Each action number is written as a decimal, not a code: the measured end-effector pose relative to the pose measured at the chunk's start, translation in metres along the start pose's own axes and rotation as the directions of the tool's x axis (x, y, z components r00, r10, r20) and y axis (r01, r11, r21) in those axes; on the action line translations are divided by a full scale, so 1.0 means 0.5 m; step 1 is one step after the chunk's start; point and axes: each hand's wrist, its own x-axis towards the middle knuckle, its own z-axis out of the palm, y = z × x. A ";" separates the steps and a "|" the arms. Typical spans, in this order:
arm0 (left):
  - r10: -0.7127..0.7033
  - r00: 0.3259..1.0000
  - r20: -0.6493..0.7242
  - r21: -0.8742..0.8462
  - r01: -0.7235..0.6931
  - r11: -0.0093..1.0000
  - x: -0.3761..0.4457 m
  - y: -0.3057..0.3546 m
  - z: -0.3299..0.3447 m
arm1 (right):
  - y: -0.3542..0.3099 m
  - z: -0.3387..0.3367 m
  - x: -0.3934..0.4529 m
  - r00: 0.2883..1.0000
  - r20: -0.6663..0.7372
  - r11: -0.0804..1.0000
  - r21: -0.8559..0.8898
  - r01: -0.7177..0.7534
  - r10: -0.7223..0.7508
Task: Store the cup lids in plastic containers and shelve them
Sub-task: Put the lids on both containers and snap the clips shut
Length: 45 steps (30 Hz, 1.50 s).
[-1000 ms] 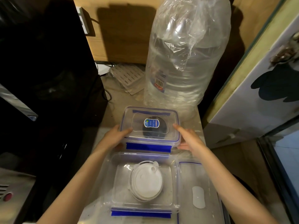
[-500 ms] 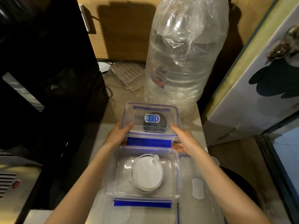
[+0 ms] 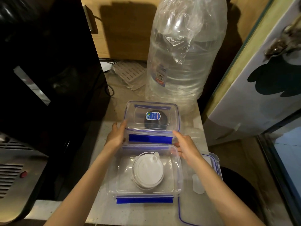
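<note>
A closed clear container (image 3: 152, 118) with blue latches and a sticker on its lid sits at the far middle of the counter, with a dark cup lid showing inside. My left hand (image 3: 116, 136) presses flat against its left side. My right hand (image 3: 187, 147) touches its front right corner by the blue latch. Nearer to me stands an open clear container (image 3: 178, 176) holding a stack of white cup lids (image 3: 147, 171). Its loose container lid (image 3: 213, 160), edged in blue, lies to the right, partly under my right forearm.
A large clear water bottle (image 3: 184, 62) wrapped in plastic stands right behind the closed container. A black appliance (image 3: 48, 70) fills the left side. A white cabinet door (image 3: 260, 87) rises on the right. The grey counter (image 3: 101, 209) ends close to me.
Both hands have slid back toward me along the closed container's sides, the right one reaching its front corner. The view has shifted slightly; the containers stay in place.
</note>
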 end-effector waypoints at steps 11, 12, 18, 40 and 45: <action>0.005 0.986 0.166 0.019 -0.008 1.000 -0.014 -0.007 -0.011 | -0.010 -0.005 -0.031 1.000 0.016 0.999 0.054 -0.006 0.005; -0.024 0.979 0.204 0.024 0.020 1.000 -0.012 0.001 -0.012 | -0.017 -0.007 -0.022 1.000 0.021 0.997 0.075 -0.019 0.017; -0.106 0.947 0.302 0.031 0.101 0.994 -0.002 0.019 -0.018 | -0.035 -0.009 0.003 0.995 0.093 0.998 0.029 -0.048 0.045; 0.360 0.918 0.166 0.433 -0.395 0.810 -0.044 0.007 -0.016 | -0.008 -0.024 0.010 0.902 0.073 0.850 -0.308 0.427 -0.427; 0.389 0.913 0.121 0.607 -0.379 0.699 -0.036 0.015 -0.020 | -0.013 -0.030 0.020 0.883 0.045 0.684 -0.616 0.392 -0.466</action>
